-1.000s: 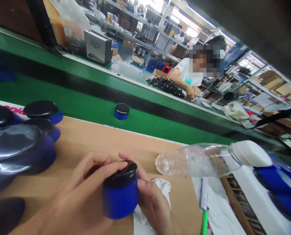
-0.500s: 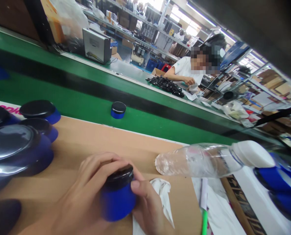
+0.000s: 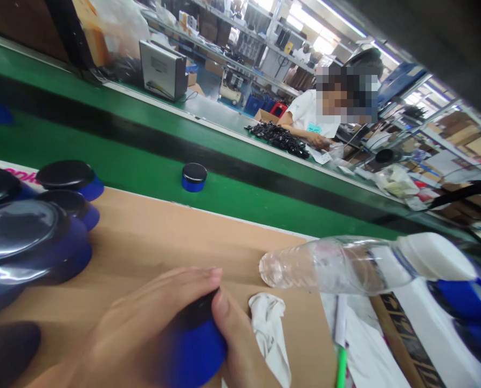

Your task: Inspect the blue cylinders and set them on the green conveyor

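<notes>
Blue jar point(image 3: 194, 350) with black lid, blurred, sits at six o'clock above the worktop point(image 3: 151, 237); left hand point(image 3: 143, 328) cups its top, right hand point(image 3: 240, 350) clamps its side, thumb against the lid.

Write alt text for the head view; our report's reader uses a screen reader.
Both hands, left hand and right hand, grip a blue jar with a black lid over a cardboard sheet, beside a clear plastic bottle lying flat.

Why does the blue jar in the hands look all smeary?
Head view: the jar and both hands, left and right, are motion-blurred; the bottle stays sharper; window glare whitens the far shelves; the whole scene tilts.
</notes>
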Available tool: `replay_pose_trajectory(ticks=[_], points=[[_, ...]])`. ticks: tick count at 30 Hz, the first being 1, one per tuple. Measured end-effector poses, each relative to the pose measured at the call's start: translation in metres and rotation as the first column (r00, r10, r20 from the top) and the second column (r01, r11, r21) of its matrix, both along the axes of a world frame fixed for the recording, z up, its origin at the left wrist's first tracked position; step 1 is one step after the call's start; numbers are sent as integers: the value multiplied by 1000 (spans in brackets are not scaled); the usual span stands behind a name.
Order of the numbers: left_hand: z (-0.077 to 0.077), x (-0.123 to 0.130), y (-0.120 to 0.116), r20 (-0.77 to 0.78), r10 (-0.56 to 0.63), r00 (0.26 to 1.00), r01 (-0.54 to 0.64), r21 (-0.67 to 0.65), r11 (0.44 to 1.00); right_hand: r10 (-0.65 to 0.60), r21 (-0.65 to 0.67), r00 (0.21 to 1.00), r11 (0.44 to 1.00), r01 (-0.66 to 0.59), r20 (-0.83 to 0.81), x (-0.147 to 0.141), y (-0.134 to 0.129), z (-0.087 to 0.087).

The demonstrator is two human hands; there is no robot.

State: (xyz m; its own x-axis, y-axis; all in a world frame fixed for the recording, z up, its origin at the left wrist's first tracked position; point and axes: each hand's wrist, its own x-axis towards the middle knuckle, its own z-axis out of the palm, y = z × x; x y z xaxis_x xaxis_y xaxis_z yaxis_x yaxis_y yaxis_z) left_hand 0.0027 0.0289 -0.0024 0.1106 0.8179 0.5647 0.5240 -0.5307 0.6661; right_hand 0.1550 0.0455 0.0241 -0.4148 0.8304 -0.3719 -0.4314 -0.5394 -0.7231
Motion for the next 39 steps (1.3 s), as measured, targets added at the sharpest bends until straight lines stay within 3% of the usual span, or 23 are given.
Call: replay_pose_trajectory(ticks=[2, 8, 14, 17, 21, 28, 33, 36, 39], points=[[1, 2, 1, 29, 3, 1000, -3, 9, 1000, 46, 12, 998, 999, -46, -33, 6, -1, 7], [5, 4, 11, 86, -153, 984, 152, 24, 988, 173, 2, 977, 985, -174, -126, 14, -1, 17], [5, -5, 12, -143, -82, 986, 106, 169, 980, 13, 117, 979, 992, -38, 206, 5, -8, -4], [3, -11, 12, -208, -147, 967, 174, 114, 978, -42, 12, 945, 999, 40, 324, 4, -15, -16], [4, -7, 10, -142, -90, 986, 102, 81, 991, -63, -50, 932, 995, 86, 358, 0, -22, -24], [11, -1, 8, -74, -94, 993, 94, 3, 996, -94, 35, 913, 996, 87, 396, -6, -21, -18], [-2, -10, 9, -24, -236, 972, 232, -102, 967, -150, 138, 911, 985, 104, 385, -4, -21, -15], [-12, -14, 9, 63, -253, 966, 260, -213, 942, -165, 136, 909, 983, 121, 383, -1, -20, -13], [-12, -17, 14, 84, -276, 958, 288, -262, 921, -111, 205, 924, 978, 37, 365, 4, -11, -4]])
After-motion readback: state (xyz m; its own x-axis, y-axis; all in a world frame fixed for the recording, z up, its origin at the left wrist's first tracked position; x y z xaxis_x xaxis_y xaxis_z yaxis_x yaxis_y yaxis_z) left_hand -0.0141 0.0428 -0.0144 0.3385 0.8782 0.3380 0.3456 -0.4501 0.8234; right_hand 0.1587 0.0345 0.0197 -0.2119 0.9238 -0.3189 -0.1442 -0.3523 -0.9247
